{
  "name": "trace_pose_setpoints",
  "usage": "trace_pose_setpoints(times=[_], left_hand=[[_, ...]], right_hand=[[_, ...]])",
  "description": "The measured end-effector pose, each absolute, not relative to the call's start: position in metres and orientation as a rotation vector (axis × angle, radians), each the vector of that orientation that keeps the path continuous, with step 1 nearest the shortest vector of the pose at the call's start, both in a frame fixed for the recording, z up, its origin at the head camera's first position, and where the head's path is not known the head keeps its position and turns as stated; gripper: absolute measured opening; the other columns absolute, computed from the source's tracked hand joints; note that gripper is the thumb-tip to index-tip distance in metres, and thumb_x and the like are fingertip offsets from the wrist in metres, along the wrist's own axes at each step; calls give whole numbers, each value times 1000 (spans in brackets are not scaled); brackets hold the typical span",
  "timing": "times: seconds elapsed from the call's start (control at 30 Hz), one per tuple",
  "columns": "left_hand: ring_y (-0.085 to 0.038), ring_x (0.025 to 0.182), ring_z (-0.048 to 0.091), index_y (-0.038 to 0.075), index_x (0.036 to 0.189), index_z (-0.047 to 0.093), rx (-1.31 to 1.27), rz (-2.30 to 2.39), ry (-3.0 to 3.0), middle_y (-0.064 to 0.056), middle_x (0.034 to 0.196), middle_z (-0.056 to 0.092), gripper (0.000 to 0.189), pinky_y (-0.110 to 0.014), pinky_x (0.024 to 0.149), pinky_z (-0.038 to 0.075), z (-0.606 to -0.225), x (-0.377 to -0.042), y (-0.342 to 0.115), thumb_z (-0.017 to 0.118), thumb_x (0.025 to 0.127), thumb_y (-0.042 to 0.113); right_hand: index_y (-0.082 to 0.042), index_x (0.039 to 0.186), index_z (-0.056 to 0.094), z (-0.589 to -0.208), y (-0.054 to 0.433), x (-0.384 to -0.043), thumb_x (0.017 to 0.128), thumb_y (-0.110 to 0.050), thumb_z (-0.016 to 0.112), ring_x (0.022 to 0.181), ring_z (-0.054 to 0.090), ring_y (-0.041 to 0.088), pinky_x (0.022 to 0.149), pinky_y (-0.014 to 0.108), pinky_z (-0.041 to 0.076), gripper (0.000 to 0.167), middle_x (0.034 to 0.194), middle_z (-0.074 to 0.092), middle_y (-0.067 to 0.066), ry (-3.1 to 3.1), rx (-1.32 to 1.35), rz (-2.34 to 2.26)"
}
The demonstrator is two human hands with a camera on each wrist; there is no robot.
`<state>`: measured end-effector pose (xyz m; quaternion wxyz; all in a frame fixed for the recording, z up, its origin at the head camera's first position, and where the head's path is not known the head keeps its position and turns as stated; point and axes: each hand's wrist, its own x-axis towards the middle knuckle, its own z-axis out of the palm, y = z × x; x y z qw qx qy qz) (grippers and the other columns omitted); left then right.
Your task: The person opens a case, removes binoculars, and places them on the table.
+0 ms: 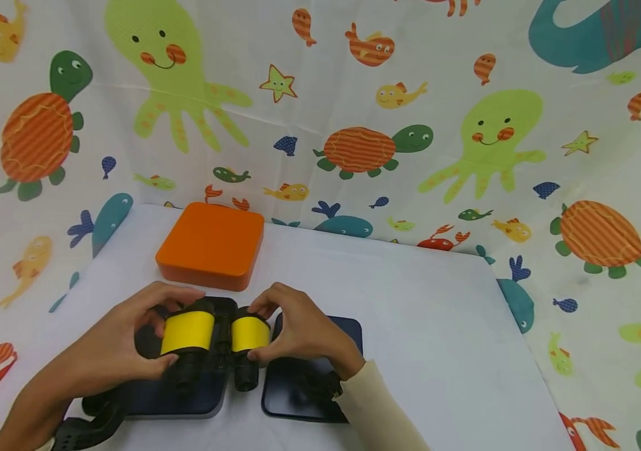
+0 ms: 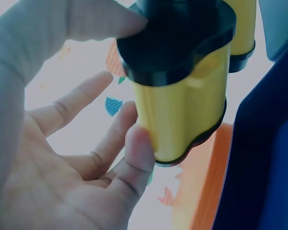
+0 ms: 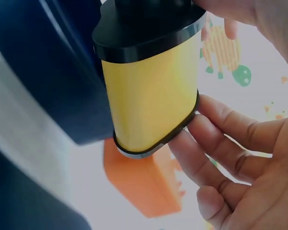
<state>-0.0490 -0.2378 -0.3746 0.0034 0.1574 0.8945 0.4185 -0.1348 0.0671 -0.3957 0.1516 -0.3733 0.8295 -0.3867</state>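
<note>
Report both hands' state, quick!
Left hand: holding the binoculars by the left barrel.
Right hand: holding the same binoculars by the right barrel.

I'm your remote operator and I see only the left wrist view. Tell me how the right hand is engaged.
Observer: The right hand grips the binoculars by the right yellow barrel, thumb at the near end.
Operator: Now describe the full shape of that orange thing; only a strip of it reaches me.
Observer: The head view shows an orange case whose broad, flat top is roughly rectangular with rounded corners.
</note>
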Motion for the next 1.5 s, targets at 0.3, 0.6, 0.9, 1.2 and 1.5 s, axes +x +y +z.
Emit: trace_pose_setpoints(times=[0.3,0.6,0.9,1.2,1.5], left_hand=[[-8,99,56,40,138,59,559,1339,2722,16,136,63,81,-25,79,52,-386,-63,-212,96,70,14],[-15,105,56,35,135,60,583,1362,2621,12,136,65,72,-26,86,55,-391,-76,-178,95,73,20],[-18,110,59,34,130,68,679,1343,2537,9,134,64,61,-34,89,59,-397,-89,-147,90,76,17],[-16,114,61,29,120,79,747,1287,2518,6,134,64,43,-33,87,60,-398,-96,-128,88,79,17],[-16,115,60,25,119,79,840,1330,2478,3,134,65,42,-31,88,60,-401,-101,-105,87,79,17]], right_hand=[[-21,122,69,-407,99,-128,73,-41,92,103,60,7,95,26,56,57,115,66,-7,2418,-965,-1131],[-23,122,69,-409,137,-121,71,-42,93,104,61,8,96,30,56,60,116,66,-10,2496,-875,-1151],[-23,122,68,-412,172,-116,70,-42,92,104,62,10,95,35,57,59,116,65,-12,2518,-805,-1163],[-22,121,68,-419,193,-114,72,-41,90,104,63,14,95,39,58,57,115,67,-11,2459,-756,-1202],[-25,121,68,-418,218,-109,72,-43,89,102,63,12,88,46,50,56,113,68,-12,2512,-745,-1181]])
